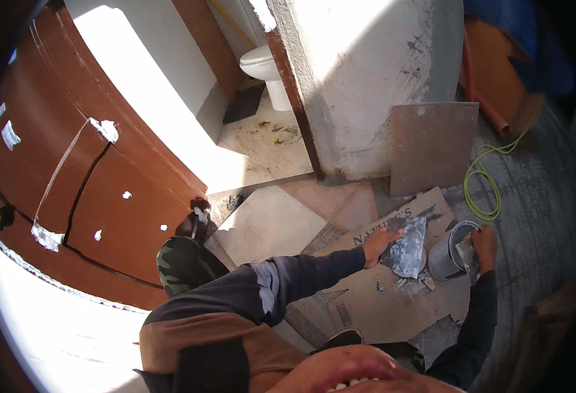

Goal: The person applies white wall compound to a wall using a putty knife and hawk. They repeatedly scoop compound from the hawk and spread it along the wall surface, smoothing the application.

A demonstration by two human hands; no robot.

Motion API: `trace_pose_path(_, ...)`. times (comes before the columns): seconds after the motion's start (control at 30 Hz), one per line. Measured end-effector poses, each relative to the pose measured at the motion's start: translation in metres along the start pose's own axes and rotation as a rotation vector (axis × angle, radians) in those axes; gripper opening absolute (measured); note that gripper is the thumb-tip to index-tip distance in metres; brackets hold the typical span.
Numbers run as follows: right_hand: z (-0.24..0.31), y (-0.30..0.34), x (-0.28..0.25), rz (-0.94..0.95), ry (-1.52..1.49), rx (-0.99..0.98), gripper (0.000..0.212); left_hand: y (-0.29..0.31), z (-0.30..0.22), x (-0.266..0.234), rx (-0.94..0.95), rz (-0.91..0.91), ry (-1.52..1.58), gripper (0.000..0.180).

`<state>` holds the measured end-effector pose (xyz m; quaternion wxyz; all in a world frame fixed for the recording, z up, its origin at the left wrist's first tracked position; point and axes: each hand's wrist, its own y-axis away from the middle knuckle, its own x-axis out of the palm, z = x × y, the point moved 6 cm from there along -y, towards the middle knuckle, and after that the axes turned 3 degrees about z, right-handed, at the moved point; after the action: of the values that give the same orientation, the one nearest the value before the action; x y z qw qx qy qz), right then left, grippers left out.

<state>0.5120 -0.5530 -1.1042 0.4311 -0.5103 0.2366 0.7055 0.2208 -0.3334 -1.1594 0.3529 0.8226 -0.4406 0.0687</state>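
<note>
Although its handle is hidden inside the closed right hand (485,247), a flat, grey-smeared blade-like tool (467,257) shows below the fingers at the mouth of an open, grey cylindrical can (442,261). The tool covers part of that opening, so how full the can is cannot be made out, and whether the blade touches the rim is hard to tell. The left hand (380,247) is clamped on the left edge of a thin plate smeared with white and grey paste (410,251); its grip on the underside is out of sight. The hands are apart, with the plate and the can between them, the plate nearer the left hand and the can just beside the right. Below the plate, small pale scraps (425,281), too small to identify, lie on a flattened brown cardboard sheet (373,314). The dark left sleeve (321,270) hides part of this sheet. Beyond the right hand, a coiled yellow-green hose or cable (483,190) lies on the grey floor (530,216), its far end lost toward the dark rim of the view.
</note>
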Motion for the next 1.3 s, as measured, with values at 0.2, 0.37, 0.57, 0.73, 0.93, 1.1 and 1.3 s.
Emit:
trace_pose_path(0.2,-0.022,0.011,0.021,0.268,-0.152,-0.019,0.029,0.002,-0.018,0.023,0.083,0.257,0.126,0.023)
trace_pose_path(0.37,-0.041,0.008,0.032,0.334,-0.414,0.038,0.030,-0.003,-0.027,0.048,0.098,0.267,0.055,0.022)
trace_pose_path(0.57,-0.050,0.008,0.008,0.425,-0.479,0.041,0.030,-0.020,-0.022,0.061,0.104,0.230,0.003,0.024)
trace_pose_path(0.73,-0.058,0.038,-0.063,0.305,-0.629,0.093,0.031,-0.026,-0.015,0.065,0.127,0.229,-0.004,0.027)
trace_pose_path(0.93,-0.034,0.087,-0.177,0.068,-0.582,-0.012,0.033,-0.054,0.003,0.099,0.149,0.258,-0.049,0.026)
trace_pose_path(1.1,-0.023,0.112,-0.222,-0.008,-0.650,0.002,0.032,-0.065,0.028,0.144,0.045,0.226,-0.069,0.025)
trace_pose_path(1.3,-0.002,0.149,-0.211,-0.063,-0.613,0.026,0.026,-0.069,0.030,0.171,0.012,0.231,0.010,0.027)
